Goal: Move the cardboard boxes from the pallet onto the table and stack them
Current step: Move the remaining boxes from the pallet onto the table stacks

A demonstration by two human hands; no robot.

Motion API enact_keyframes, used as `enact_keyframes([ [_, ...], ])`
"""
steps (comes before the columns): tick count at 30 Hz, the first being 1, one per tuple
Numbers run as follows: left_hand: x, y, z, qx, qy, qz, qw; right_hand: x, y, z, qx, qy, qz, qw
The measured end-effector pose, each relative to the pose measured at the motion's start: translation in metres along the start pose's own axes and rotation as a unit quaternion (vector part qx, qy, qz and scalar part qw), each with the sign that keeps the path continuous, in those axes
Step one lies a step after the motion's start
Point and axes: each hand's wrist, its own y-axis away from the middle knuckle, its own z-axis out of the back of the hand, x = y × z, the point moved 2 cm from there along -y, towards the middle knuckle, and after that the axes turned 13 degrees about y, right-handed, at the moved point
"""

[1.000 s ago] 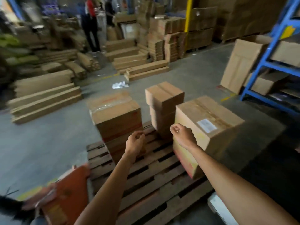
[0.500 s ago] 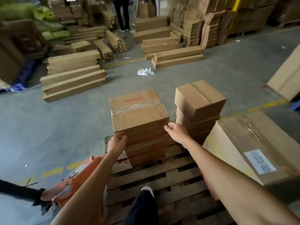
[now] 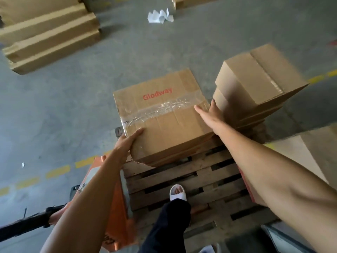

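Observation:
A taped cardboard box with red "Glodway" print (image 3: 160,114) sits on top of a stack at the far end of the wooden pallet (image 3: 182,176). My left hand (image 3: 125,143) grips its near left corner, thumb on top and fingers down the side. My right hand (image 3: 211,114) lies flat against the box's right edge, fingers straight, in the gap beside a second stack of smaller boxes (image 3: 255,84). A large box (image 3: 306,152) stands on the pallet's right side, partly hidden by my right arm. The table is not in view.
An orange pallet jack (image 3: 109,207) with a black handle stands at the pallet's left. My foot in a white sandal (image 3: 177,193) is on the pallet boards. Long flat cartons (image 3: 49,39) lie on the concrete floor at the far left, with white paper scraps (image 3: 159,16) beyond.
I have leaned in closer over the pallet. Both hands moved from just short of the Glodway box onto its left corner and right edge.

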Motion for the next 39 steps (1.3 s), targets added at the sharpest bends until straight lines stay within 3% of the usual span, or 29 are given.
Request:
enact_keyframes([
  [4, 0.012, -0.020, 0.006, 0.035, 0.062, 0.046, 0.996, -0.011, -0.019, -0.003, 0.062, -0.043, -0.086, 0.993],
  [7, 0.016, -0.023, 0.005, 0.038, 0.097, 0.048, 0.993, -0.014, -0.020, -0.002, 0.139, -0.101, -0.103, 0.980],
  [13, 0.010, -0.005, 0.007, -0.023, 0.094, 0.046, 0.994, -0.034, 0.011, -0.002, 0.150, -0.098, -0.106, 0.978],
  [19, 0.009, 0.046, 0.003, 0.033, 0.083, 0.008, 0.996, -0.065, 0.072, 0.017, 0.130, -0.175, -0.060, 0.974],
  [26, 0.019, 0.154, -0.020, 0.114, 0.054, -0.114, 0.985, -0.119, 0.184, 0.076, 0.032, -0.247, 0.014, 0.968],
  [39, 0.043, 0.342, -0.073, 0.236, 0.003, -0.246, 0.940, -0.246, 0.375, 0.149, -0.107, -0.340, 0.031, 0.934],
])
